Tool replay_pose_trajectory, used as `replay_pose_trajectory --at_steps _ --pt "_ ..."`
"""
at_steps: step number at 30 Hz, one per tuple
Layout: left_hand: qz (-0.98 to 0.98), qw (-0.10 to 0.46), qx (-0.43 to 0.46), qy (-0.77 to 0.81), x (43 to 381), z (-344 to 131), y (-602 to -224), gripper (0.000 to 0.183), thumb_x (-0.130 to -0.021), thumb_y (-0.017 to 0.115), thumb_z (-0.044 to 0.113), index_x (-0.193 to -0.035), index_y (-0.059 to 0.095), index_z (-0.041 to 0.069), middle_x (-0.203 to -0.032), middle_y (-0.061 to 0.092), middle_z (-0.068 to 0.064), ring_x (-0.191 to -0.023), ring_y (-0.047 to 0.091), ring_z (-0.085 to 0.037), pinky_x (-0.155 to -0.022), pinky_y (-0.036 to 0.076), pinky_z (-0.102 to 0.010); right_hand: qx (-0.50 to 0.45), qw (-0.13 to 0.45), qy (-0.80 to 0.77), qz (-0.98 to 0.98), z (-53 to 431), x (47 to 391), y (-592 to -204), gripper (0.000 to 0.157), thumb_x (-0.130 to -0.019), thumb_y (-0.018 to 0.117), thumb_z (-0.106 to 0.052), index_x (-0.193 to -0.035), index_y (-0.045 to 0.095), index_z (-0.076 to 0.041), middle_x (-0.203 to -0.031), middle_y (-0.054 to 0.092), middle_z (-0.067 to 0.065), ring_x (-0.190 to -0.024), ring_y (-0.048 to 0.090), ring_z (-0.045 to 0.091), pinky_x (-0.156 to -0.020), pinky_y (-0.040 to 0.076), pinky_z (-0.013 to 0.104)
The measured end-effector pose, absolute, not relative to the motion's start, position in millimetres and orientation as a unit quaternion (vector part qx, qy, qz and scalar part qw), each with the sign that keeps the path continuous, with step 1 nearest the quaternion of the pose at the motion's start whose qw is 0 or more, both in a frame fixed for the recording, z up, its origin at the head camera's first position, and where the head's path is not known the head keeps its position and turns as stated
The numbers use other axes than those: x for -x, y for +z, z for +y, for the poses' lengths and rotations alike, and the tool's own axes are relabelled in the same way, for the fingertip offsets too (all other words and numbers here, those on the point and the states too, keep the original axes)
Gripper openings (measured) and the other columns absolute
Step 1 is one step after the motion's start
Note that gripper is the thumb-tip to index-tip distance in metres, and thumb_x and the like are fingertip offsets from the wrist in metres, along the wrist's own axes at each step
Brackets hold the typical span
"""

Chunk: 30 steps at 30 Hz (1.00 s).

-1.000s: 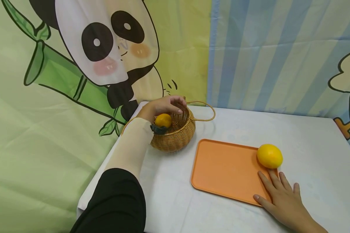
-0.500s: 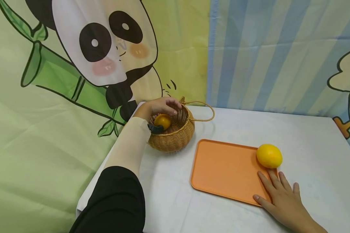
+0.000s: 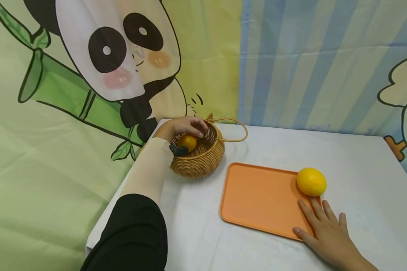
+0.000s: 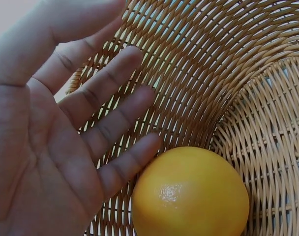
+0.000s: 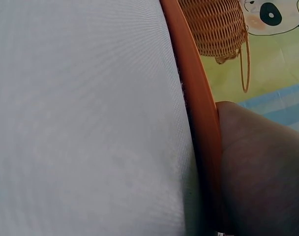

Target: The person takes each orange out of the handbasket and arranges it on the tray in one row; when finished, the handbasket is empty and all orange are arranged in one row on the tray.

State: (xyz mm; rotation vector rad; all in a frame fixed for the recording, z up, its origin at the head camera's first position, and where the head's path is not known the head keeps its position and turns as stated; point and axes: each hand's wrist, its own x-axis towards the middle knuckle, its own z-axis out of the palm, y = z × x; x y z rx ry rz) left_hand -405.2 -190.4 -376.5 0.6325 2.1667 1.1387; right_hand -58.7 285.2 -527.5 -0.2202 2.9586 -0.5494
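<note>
Fingers (image 4: 104, 82) of our left hand (image 3: 183, 125) are apart and clamped on nothing, reaching over the mouth of a round brown wicker basket (image 3: 200, 165) left of centre in the head frame. Inside it lies a glossy yellow-orange round fruit (image 4: 191, 196), just beside the little finger; contact cannot be confirmed. For a secure hold, we should centre the palm above this fruit and close fingers and thumb evenly: its smooth surface could roll against the wicker.

At lower right, our right hand (image 3: 330, 235) lies with fingers spread over the edge of a flat orange rectangular tray (image 3: 261, 199); light pressure should steady it. A bright yellow oval fruit (image 3: 311, 182) sits at the tray's upper-right corner.
</note>
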Motion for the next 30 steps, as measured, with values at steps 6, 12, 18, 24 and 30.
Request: replay_pose_trajectory --at_steps 6,12,18,24,30 --pt "0.827 0.301 -0.229 0.415 403.8 -190.3 -377.8 0.041 -0.097 0.074 0.008 -0.135 0.063 -0.001 -0.14 0.062 -0.012 -0.126 0.057 -0.026 -0.108 0.045 -0.038 0.07 0.066 -0.181 0.979 284.9 59.5 -526.9 0.098 -0.1 0.053 -0.075 -0.168 0.032 -0.008 -0.171 0.009 0.035 -0.154 -0.007 0.064 -0.102 -0.023 0.086" --pt "0.836 0.31 -0.223 0.395 403.3 -188.6 -377.0 0.041 -0.097 0.074 0.006 -0.136 0.063 -0.002 -0.141 0.061 -0.014 -0.126 0.056 -0.027 -0.108 0.045 -0.038 0.069 0.066 -0.18 0.979 284.8 59.3 -526.0 0.098 -0.1 0.053 -0.075 -0.168 0.032 -0.008 -0.171 0.01 0.036 -0.154 -0.006 0.064 -0.103 -0.022 0.086" --pt "0.847 0.313 -0.224 0.366 404.9 -186.7 -376.2 0.042 -0.096 0.075 0.006 -0.136 0.064 -0.002 -0.142 0.062 -0.016 -0.126 0.055 -0.027 -0.11 0.044 -0.04 0.066 0.065 -0.179 0.98 284.8 58.8 -526.3 0.098 -0.099 0.053 -0.076 -0.168 0.033 -0.008 -0.171 0.011 0.036 -0.154 -0.005 0.064 -0.104 -0.021 0.086" --pt "0.854 0.342 -0.199 0.337 403.2 -186.5 -373.8 0.048 -0.095 0.077 0.01 -0.14 0.062 0.002 -0.145 0.058 -0.017 -0.125 0.054 -0.028 -0.109 0.047 -0.045 0.068 0.062 -0.181 0.979 284.7 57.9 -526.2 0.098 -0.1 0.054 -0.075 -0.168 0.032 -0.009 -0.171 0.012 0.036 -0.154 -0.005 0.064 -0.103 -0.022 0.085" --pt "0.862 0.362 -0.192 0.298 402.6 -187.2 -372.8 0.055 -0.093 0.08 0.014 -0.143 0.06 0.005 -0.145 0.057 -0.015 -0.129 0.052 -0.029 -0.111 0.044 -0.044 0.07 0.058 -0.18 0.979 284.1 56.7 -525.4 0.097 -0.1 0.054 -0.075 -0.169 0.032 -0.01 -0.172 0.011 0.035 -0.155 -0.004 0.063 -0.104 -0.021 0.086"
